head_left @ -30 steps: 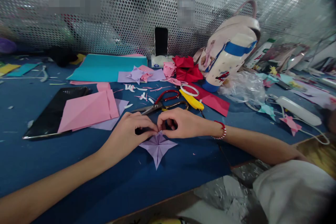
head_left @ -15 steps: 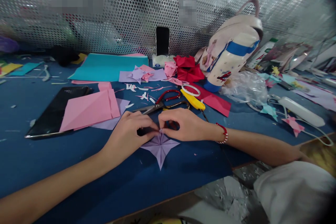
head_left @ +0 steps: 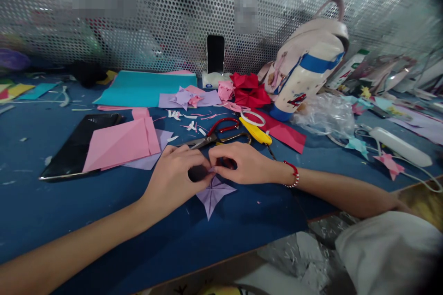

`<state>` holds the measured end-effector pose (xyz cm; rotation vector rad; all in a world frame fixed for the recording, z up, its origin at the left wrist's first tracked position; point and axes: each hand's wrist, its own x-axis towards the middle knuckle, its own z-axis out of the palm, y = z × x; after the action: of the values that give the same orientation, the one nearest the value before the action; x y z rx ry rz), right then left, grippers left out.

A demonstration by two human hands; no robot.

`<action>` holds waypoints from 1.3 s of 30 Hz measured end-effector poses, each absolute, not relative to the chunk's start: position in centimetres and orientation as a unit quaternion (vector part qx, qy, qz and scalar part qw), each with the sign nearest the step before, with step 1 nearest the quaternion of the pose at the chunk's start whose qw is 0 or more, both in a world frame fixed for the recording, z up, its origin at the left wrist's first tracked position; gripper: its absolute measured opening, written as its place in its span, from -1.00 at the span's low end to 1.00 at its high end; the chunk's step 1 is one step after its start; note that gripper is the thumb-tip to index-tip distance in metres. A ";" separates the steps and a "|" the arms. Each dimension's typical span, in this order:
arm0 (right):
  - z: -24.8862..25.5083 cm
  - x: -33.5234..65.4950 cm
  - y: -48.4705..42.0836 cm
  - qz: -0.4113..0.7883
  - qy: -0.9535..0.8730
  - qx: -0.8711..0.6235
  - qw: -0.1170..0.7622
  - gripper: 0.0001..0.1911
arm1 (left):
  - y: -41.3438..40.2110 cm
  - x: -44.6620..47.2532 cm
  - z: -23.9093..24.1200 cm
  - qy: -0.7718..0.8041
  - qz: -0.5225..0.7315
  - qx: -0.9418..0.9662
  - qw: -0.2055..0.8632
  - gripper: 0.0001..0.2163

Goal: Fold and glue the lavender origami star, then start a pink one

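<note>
A purple folded paper star [head_left: 212, 196] with creased points lies near the front of the blue table. Its far point is pinched between the thumb and fingertips of my left hand [head_left: 180, 173] and those of my right hand [head_left: 242, 163]. Both hands meet there, and their fingers cover that tip. Just beyond my hands, scissors [head_left: 221, 126] with red-and-dark handles rest on the table, their blades partly behind my left hand. A yellow-handled cutter [head_left: 256, 131] and a white ring [head_left: 253, 118] lie beside them.
At left, pink paper sheets [head_left: 119, 145] overlap a black tablet-like device [head_left: 74, 147]. Turquoise paper [head_left: 148, 88], red folded paper [head_left: 249, 92] and a phone [head_left: 215, 54] stand or lie behind. A bottle [head_left: 306, 78] leans against a backpack [head_left: 311, 32] at right. Paper scraps are scattered about.
My left hand has shifted slightly right and inward over the purple star, covering more of its left point. The star has turned a little. My right hand stays almost in place.
</note>
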<state>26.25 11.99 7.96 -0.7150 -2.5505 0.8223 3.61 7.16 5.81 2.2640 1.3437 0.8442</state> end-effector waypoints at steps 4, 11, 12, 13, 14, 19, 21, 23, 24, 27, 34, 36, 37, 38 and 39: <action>7.9 26.3 12.0 0.287 -0.907 -0.249 0.184 -0.91 | 7.2 3.5 5.8 0.480 0.298 0.800 0.201 -0.94; 8.0 26.4 12.1 0.275 -0.911 -0.252 0.177 -0.94 | 7.1 3.4 5.8 0.480 0.292 0.794 0.231 -0.97; 8.1 26.4 12.1 0.269 -0.912 -0.255 0.178 -0.94 | 7.1 3.4 5.8 0.480 0.292 0.794 0.232 -0.96; 8.1 26.4 12.0 0.261 -0.912 -0.260 0.179 -0.95 | 7.1 3.4 5.8 0.480 0.293 0.794 0.231 -0.96; 8.1 26.5 12.0 0.252 -0.914 -0.264 0.180 -0.95 | 7.1 3.4 5.8 0.482 0.294 0.793 0.230 -0.95; 8.2 26.6 11.8 0.197 -0.925 -0.277 0.167 -0.96 | 7.2 3.2 5.6 0.493 0.293 0.785 0.233 -0.93; 8.5 26.4 11.4 0.178 -0.930 -0.284 0.152 -0.95 | 7.3 3.1 5.5 0.498 0.291 0.781 0.237 -0.91; 8.9 26.2 10.9 0.159 -0.933 -0.296 0.131 -0.93 | 7.4 3.0 5.4 0.504 0.290 0.777 0.240 -0.88; 9.1 26.0 10.7 0.150 -0.933 -0.303 0.120 -0.93 | 7.4 3.0 5.4 0.507 0.289 0.775 0.241 -0.87; 9.4 25.6 10.3 0.138 -0.931 -0.325 0.093 -0.91 | 7.5 3.0 5.3 0.511 0.286 0.774 0.240 -0.84; 8.7 25.7 11.1 0.197 -0.914 -0.339 0.107 -0.89 | 7.5 3.1 5.3 0.517 0.278 0.782 0.212 -0.81; 8.6 25.8 11.2 0.203 -0.914 -0.331 0.120 -0.91 | 7.5 3.1 5.3 0.514 0.273 0.787 0.204 -0.82; 8.5 25.8 11.2 0.203 -0.915 -0.324 0.128 -0.92 | 7.5 3.1 5.3 0.512 0.270 0.790 0.202 -0.82; 8.5 25.8 11.2 0.202 -0.916 -0.317 0.139 -0.92 | 7.5 3.1 5.2 0.510 0.267 0.793 0.199 -0.83; 8.4 25.9 11.2 0.199 -0.917 -0.312 0.149 -0.93 | 7.5 3.0 5.2 0.508 0.265 0.796 0.196 -0.85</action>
<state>25.86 11.23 8.44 -0.8962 -2.6356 0.5731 3.04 7.48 5.20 2.2299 1.4220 0.7429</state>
